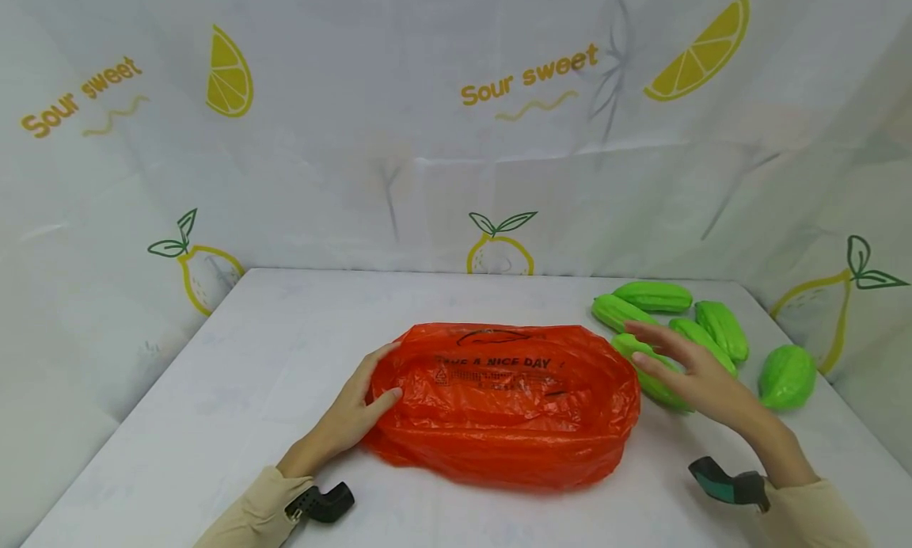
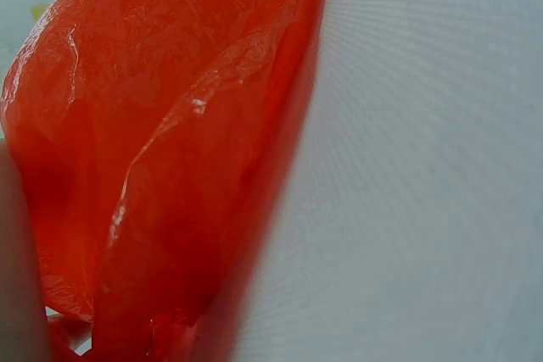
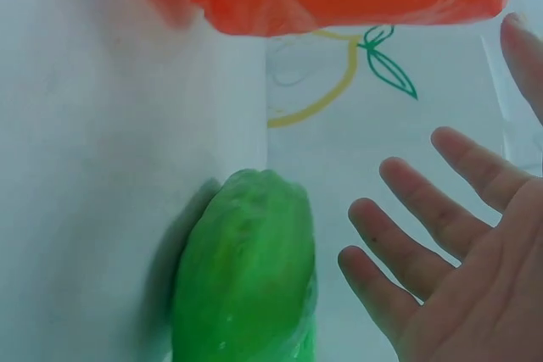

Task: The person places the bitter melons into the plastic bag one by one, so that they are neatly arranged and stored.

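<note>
A red plastic bag (image 1: 499, 453) with black print lies in the middle of the table, its mouth spread toward me. My left hand (image 1: 352, 409) holds the bag's left edge, with the thumb over the rim and the other fingers behind the plastic. In the left wrist view the bag's side (image 2: 170, 125) fills much of the picture and hides most of that hand. To the right of the bag hovers my right hand (image 1: 701, 382), fingers spread and holding nothing. Close by it lies a green ridged vegetable (image 1: 659, 386), also seen in the right wrist view as a green rounded shape (image 3: 246, 269).
More green ridged vegetables (image 1: 651, 296) lie grouped at the table's back right. A single rounder-looking one (image 1: 787, 376) sits near the right edge. Behind the white table (image 1: 214, 421) hangs a pale curtain (image 1: 342, 120) printed with lemons.
</note>
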### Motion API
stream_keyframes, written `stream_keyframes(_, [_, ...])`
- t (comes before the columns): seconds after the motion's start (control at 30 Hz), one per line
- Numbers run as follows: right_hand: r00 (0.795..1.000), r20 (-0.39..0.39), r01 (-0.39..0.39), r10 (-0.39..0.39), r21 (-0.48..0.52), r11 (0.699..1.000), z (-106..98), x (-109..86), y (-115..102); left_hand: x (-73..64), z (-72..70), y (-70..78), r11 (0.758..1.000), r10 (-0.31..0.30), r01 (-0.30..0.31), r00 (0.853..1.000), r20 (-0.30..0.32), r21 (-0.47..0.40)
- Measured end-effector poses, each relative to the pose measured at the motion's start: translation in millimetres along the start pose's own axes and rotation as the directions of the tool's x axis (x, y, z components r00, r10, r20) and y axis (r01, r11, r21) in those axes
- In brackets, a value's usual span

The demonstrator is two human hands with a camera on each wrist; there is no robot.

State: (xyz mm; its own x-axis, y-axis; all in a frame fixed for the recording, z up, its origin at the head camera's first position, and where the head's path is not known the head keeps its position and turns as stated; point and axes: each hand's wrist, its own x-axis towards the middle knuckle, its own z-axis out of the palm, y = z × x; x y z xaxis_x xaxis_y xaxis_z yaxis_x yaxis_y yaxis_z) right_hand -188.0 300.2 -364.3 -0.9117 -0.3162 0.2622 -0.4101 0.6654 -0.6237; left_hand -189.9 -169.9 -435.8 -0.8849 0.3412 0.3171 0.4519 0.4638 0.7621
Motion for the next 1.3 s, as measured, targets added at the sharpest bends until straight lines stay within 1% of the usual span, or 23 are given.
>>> stream_keyframes(0.07, [1.0, -0.005, -0.025, 0.025, -0.019, 1.0, -0.2, 0.3, 3.8, 0.2, 0.1, 0.1, 1.0, 0.003, -0.003, 1.0, 0.0, 0.0])
stream_keyframes(0.17, [0.999, -0.02, -0.037, 0.036, -0.048, 0.998, 0.0, 0.5, 9.6, 0.4, 0.3, -0.1, 1.0, 0.004, -0.004, 1.0, 0.001, 0.0])
stream_keyframes(0.43, [0.997, -0.066, 0.021, -0.028, -0.103, 0.994, 4.9, -0.6, 23.9, 0.6, 0.5, -1.1, 1.0, 0.003, -0.003, 1.0, 0.001, 0.003])
stream_keyframes(0.73, [0.997, -0.075, -0.011, -0.002, -0.174, 0.985, 10.6, -1.5, 35.3, 0.2, 0.4, 0.4, 1.0, -0.003, 0.003, 1.0, -0.005, 0.007])
stream_keyframes(0.9, [0.999, -0.051, -0.019, 0.012, -0.152, 0.988, 14.5, -0.5, 40.3, 0.1, 0.2, 1.0, 1.0, -0.006, 0.006, 1.0, -0.006, 0.006])
stream_keyframes(1.03, [0.999, -0.024, -0.046, 0.043, -0.127, 0.991, 14.6, 0.3, 40.5, 0.1, -0.1, 1.3, 1.0, -0.008, 0.008, 1.0, -0.001, 0.006])
stream_keyframes(1.17, [0.997, -0.001, -0.083, 0.084, -0.132, 0.988, 14.2, 1.3, 38.9, 0.1, -0.6, 1.2, 1.0, -0.01, 0.01, 1.0, 0.002, 0.004])
stream_keyframes(1.3, [0.994, 0.01, -0.104, 0.107, -0.147, 0.984, 14.7, 2.0, 38.5, 0.2, -0.6, 0.2, 1.0, -0.011, 0.011, 1.0, 0.002, 0.007])
